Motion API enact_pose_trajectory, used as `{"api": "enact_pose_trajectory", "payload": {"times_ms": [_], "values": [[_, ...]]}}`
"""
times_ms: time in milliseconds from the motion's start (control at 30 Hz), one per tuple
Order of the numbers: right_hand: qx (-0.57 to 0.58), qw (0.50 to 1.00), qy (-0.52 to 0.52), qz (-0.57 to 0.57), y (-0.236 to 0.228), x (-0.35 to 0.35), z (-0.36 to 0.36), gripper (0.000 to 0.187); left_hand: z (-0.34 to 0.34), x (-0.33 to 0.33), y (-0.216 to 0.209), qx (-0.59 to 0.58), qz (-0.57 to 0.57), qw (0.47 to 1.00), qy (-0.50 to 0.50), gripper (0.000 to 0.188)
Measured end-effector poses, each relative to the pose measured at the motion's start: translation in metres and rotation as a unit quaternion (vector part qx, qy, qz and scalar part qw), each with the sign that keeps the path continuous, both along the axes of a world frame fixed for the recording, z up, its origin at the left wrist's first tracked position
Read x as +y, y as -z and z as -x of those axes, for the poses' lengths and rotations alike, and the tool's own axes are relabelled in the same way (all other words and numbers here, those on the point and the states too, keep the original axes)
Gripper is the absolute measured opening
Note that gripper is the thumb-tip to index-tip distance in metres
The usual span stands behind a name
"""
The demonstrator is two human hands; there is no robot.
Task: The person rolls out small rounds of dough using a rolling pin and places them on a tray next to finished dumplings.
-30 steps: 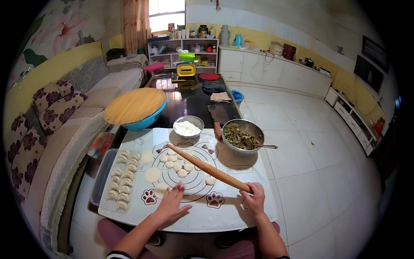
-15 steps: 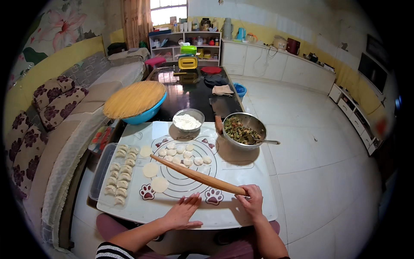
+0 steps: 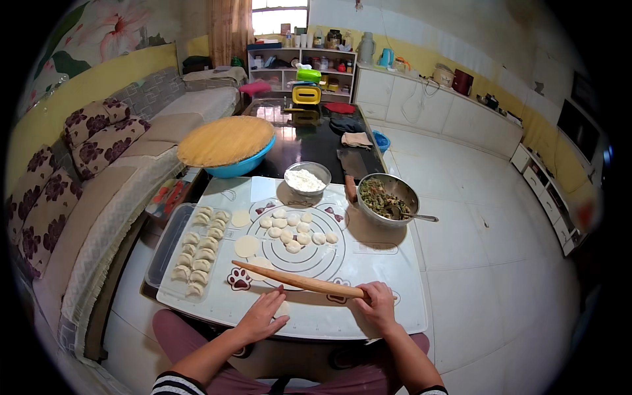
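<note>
My right hand [image 3: 376,307] is wrapped round the thick end of a long wooden rolling pin [image 3: 309,282], whose thin end points left above the mat. My left hand [image 3: 262,317] lies low at the mat's near side, fingers stretched out, next to a small dough piece [image 3: 282,309] partly hidden by it. Flat dough wrappers [image 3: 247,247] lie left of the mat's rings; the rolling pin crosses over the nearest one. Several small dough pieces [image 3: 293,246] are grouped on the rings. Folded dumplings [image 3: 201,264] fill rows in a clear plastic tray at the left.
A bowl of white flour [image 3: 307,179] and a metal bowl of chopped filling [image 3: 388,199] with a spoon stand at the mat's far side. A cleaver [image 3: 350,164] lies between them. A round woven lid [image 3: 226,141] covers a blue basin, far left. A sofa runs along the left.
The rolling pin has swung lower and nearer to me at its left end. My left hand has shifted left, and a dough piece now shows beside it. The view has turned slightly left.
</note>
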State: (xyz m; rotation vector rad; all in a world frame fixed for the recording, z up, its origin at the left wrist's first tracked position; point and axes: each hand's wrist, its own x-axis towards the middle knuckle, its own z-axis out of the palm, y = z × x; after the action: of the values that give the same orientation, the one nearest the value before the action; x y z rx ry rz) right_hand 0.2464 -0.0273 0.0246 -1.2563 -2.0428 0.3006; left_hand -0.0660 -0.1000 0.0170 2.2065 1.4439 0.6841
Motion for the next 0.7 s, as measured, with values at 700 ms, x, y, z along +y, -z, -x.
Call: {"api": "enact_pose_trajectory", "payload": {"times_ms": [700], "values": [[0.164,0.98,0.115,0.008,0.0,0.005,-0.034,0.023,-0.072,0.056,-0.021,0.245,0.051,0.957,0.144,0.085]]}}
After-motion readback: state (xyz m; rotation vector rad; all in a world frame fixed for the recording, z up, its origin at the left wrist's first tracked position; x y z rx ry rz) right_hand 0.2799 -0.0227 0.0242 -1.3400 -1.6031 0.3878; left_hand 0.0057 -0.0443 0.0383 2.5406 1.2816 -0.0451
